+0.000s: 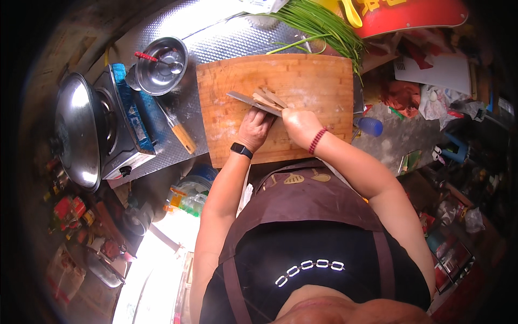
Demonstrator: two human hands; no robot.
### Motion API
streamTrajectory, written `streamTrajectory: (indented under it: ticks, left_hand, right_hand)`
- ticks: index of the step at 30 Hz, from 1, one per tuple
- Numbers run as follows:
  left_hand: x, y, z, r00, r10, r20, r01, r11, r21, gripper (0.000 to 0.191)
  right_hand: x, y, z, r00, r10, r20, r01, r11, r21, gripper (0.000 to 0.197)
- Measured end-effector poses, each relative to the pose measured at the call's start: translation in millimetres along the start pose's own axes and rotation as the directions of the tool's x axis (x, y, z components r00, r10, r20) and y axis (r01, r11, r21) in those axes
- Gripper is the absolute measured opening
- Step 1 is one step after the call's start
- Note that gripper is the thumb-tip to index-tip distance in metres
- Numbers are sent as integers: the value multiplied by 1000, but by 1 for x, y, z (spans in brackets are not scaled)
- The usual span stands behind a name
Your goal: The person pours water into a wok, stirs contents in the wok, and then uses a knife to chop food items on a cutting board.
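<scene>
A wooden cutting board (pixel 283 69) lies before me, with pale dusty patches on its surface. My right hand (pixel 301 125), with a beaded bracelet on the wrist, grips a kitchen knife (pixel 243 98) whose blade points to the left. Several light-brown strips of food (pixel 265 96) lie against the far side of the blade; their exact kind is unclear. On the near side, my left hand (pixel 255 128) has its fingers bent up against the blade, a dark watch on its wrist. The blade hides those fingertips and whatever is under them.
Left of the board are a steel bowl (pixel 156 83) with a red-handled spoon (pixel 145 56), a wooden-handled utensil (pixel 184 138), and a gas stove (pixel 133 109) bearing a lidded wok (pixel 77 133). Long green chives (pixel 323 28) lie behind the board. A blue-capped bottle (pixel 370 126) is to the right.
</scene>
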State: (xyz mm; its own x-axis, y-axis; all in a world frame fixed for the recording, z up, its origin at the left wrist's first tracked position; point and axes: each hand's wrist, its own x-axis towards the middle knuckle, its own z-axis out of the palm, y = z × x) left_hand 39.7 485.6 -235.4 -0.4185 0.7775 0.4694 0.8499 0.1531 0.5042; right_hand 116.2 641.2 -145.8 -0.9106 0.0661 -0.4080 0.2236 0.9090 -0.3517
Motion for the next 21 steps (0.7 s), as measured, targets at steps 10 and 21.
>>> streamTrajectory:
  ticks: [10,21]
  left_hand:
    - [-5,-1,4,1000,-15,12,15,1000,18,23]
    - [9,26,-22,989,-68,134,48,988,146,19]
  right_hand:
    - [-4,-2,-13,999,-25,40,26,999,-30,14]
    - [4,6,17,996,32,-84,-31,999,22,11]
